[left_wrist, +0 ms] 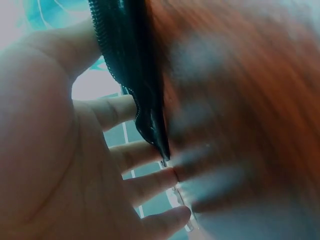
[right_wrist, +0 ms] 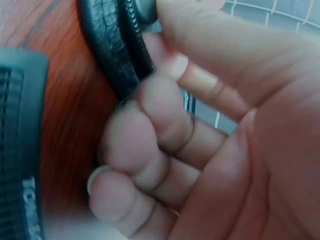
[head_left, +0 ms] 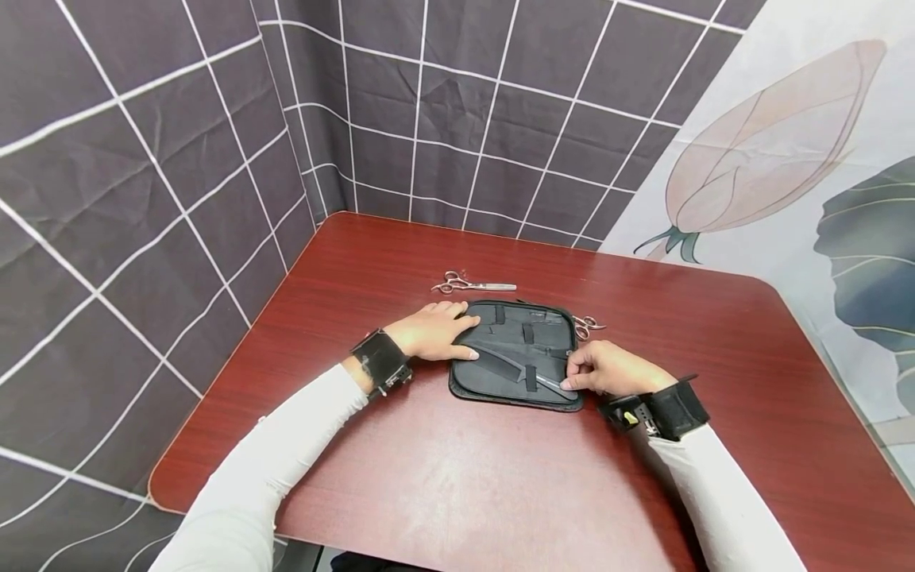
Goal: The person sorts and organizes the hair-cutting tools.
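Observation:
A black zip case (head_left: 496,387) lies on the table, with elastic loops on its upper face. My left hand (head_left: 434,330) rests on the case's left edge with fingers extended. In the left wrist view the case's zipped edge (left_wrist: 145,75) passes between thumb and fingers. A slim silver-grey tool (head_left: 546,383) slants through the lower loop; its exact kind is unclear. Thumb and forefinger of my right hand (head_left: 608,369) pinch its right end at the case's right edge. In the right wrist view a rounded grey end (right_wrist: 146,10) shows beside the thumb, other fingers curled.
Silver hairdressing scissors (head_left: 475,284) lie behind the case. Finger rings of another pair of scissors (head_left: 588,323) stick out past its right side. The reddish-brown table (head_left: 400,461) meets a grey tiled-pattern curtain (head_left: 457,103) at the back. A dark slotted object (right_wrist: 20,150) fills the right wrist view's left edge.

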Demonstrator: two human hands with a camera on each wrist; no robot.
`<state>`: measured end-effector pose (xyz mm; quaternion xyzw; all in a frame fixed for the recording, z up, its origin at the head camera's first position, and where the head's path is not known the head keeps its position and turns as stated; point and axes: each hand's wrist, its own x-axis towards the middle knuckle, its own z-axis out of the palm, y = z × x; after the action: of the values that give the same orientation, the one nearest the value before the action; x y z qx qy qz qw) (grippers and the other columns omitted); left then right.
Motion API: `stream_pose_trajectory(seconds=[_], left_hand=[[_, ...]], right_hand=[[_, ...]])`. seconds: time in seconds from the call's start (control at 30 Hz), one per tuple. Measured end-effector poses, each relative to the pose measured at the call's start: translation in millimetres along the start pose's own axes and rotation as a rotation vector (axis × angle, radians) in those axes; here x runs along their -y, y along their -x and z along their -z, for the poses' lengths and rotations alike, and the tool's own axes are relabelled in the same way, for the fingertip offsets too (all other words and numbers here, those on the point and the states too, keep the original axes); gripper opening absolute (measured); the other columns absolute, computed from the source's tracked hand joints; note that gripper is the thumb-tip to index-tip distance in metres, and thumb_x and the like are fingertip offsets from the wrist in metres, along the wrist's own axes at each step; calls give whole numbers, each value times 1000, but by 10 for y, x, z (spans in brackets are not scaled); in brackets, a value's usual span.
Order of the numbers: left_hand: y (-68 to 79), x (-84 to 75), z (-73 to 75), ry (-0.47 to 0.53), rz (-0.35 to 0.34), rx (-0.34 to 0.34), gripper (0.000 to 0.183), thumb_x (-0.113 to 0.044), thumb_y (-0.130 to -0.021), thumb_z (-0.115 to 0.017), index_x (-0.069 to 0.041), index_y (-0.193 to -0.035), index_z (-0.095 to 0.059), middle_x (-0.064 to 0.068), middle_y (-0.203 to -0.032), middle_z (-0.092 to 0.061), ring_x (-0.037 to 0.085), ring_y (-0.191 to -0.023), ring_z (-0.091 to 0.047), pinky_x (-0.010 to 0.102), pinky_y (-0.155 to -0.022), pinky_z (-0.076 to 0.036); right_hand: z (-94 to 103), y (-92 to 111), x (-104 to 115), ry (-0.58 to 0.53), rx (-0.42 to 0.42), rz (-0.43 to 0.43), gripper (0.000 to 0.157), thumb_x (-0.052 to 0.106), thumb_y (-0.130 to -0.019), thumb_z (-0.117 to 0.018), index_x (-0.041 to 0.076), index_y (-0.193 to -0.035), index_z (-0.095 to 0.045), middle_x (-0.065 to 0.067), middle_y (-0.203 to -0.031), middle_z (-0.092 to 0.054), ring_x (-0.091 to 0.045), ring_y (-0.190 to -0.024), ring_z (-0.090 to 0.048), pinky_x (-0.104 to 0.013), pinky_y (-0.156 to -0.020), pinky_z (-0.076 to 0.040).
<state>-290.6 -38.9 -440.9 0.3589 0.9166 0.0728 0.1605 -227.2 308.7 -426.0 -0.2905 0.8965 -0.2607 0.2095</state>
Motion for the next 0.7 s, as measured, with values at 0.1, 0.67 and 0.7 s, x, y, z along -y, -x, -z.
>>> stream_pose_trajectory(seconds=[0.1, 0.67, 0.7], left_hand=[[4, -5, 8, 1, -4, 5, 78, -62, -102, -52, -20, -164, -33, 17, -172, -22, 33, -161, -18, 51, -130, -16], [-6, -6, 2, -2, 12, -10, 78, -63, -101, -53, -21, -163, -35, 16, -172, -24, 33, -160, -20, 51, -130, -17], [-7, -6, -1, -2, 12, -12, 78, -63, -101, -54, -21, -163, -35, 16, -172, -24, 33, -160, -21, 51, -130, -18]], right_hand=[[33, 40, -2, -26, 43, -10, 15, 17, -92, -78, 17, -80, -70, 13, -64, -54, 1, -57, -49, -20, -59, -42], [99, 122, 104, -16, 90, -36, 16, 3, -85, -78, 15, -83, -69, 10, -71, -58, -3, -64, -53, -22, -63, -46], [95, 119, 92, -25, 99, -34, 15, 4, -86, -78, 15, -83, -69, 10, -71, -58, -3, -64, -53, -21, -64, -46]])
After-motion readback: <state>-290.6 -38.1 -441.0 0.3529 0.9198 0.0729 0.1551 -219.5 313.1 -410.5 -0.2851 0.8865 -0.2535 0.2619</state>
